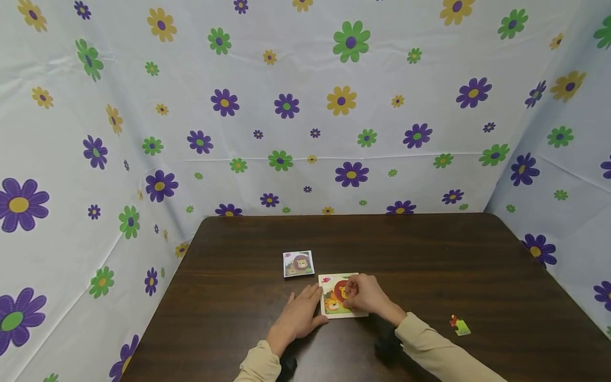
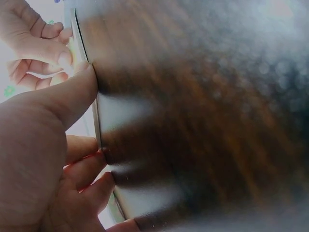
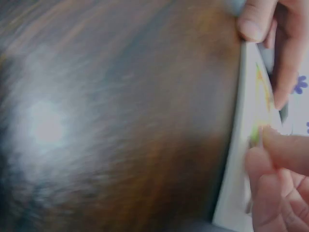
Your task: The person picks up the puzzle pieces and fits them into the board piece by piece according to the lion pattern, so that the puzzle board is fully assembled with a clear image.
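A square jigsaw puzzle board [image 1: 329,314] with a lion picture and a pale border lies on the table. My left hand [image 1: 302,313] rests at its left side, the fairly straight fingers touching the left edge and the thumb at the near-left corner. Over the right part of the picture, my right hand [image 1: 368,293] pinches a thin puzzle piece [image 3: 260,137] between thumb and fingers. Most of that piece is hidden by the fingers. In the left wrist view the board's edge [image 2: 96,121] runs past the left thumb and fingertips.
A small picture card [image 1: 298,264] showing the lion lies behind the board to the left. One loose green puzzle piece [image 1: 460,326] with red and yellow lies to the right, near the right sleeve [image 1: 429,339]. Flowered cloth [image 1: 305,106] hangs behind the dark wooden table [image 1: 382,244].
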### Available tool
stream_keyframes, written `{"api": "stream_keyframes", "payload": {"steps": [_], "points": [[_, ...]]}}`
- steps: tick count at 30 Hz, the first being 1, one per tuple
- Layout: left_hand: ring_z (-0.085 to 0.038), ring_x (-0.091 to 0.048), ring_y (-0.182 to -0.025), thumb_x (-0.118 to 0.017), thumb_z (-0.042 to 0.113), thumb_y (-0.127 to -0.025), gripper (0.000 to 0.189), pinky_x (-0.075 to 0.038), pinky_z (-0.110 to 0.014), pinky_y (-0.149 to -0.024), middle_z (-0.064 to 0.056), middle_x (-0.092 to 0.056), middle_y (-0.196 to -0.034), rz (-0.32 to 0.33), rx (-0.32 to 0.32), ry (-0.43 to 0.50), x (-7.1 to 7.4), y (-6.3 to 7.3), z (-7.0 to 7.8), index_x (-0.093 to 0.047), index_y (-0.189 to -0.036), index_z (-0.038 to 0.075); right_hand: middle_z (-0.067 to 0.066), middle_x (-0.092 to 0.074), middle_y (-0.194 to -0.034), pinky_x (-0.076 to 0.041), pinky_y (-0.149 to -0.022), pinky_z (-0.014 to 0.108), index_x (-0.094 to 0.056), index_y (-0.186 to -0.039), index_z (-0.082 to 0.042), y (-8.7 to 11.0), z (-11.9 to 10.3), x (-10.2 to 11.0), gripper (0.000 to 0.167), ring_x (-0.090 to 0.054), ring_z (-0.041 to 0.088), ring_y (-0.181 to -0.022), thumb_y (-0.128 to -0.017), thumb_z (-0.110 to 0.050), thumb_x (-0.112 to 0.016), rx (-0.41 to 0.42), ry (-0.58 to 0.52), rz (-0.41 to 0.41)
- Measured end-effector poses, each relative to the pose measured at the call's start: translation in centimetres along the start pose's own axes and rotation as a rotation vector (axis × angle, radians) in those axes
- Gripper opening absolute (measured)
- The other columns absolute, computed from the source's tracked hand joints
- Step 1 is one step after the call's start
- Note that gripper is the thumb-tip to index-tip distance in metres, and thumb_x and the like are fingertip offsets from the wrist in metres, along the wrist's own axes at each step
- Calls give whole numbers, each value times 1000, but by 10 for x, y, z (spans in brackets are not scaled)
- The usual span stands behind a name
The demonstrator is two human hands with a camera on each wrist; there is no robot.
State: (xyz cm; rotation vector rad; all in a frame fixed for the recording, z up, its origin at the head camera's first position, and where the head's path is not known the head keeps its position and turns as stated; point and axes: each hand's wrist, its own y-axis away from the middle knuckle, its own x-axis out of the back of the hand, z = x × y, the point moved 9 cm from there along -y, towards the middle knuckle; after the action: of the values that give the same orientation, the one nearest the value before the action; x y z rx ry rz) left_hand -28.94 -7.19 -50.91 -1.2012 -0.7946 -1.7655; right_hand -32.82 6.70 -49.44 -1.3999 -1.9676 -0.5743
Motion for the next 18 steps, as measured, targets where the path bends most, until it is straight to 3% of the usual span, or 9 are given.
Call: {"api": "stream_keyframes", "payload": {"steps": [18], "points": [[-31,-38,-136,-68,41,-87,70,-33,-61,-101,-13,-43,-146,-4,1,-12,0,0,0,-44,-142,3,-5,-51,-58,-38,-47,21,-61,-67,-9,-1,1,-5,26,-46,8,-52,-68,-11,-86,11,28,-27]]}}
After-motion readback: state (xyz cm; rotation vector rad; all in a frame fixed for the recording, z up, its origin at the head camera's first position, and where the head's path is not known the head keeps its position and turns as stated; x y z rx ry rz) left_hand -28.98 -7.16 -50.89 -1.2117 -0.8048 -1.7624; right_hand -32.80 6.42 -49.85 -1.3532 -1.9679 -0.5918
